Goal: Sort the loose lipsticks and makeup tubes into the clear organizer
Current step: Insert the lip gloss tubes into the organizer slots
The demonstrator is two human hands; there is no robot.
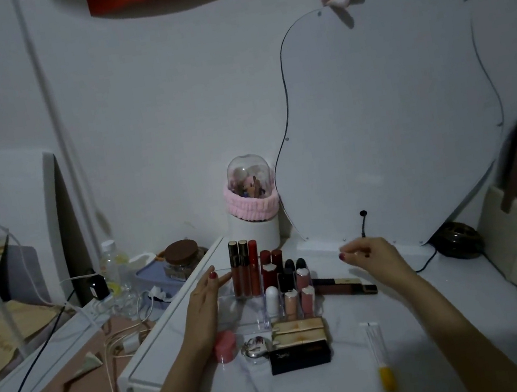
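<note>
While clear organizer (pixel 252 312) sits mid-bench (pixel 345 368) with lip tubes (pixel 245 272) upright in its rear slots, left hand (pixel 205 309) lies flat against organizer's left wall, grip wide, holding nothing. Right hand (pixel 370 257) hovers right of organizer, fingers loosely curled, empty. Dark lipstick tube (pixel 345 285) lies flat just right of organizer; black box (pixel 299 356) in front.

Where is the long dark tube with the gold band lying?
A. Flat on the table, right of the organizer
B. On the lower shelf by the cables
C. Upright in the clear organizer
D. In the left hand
A: the dark tube lies flat on the table, just right of the clear organizer, below the right hand.
</note>
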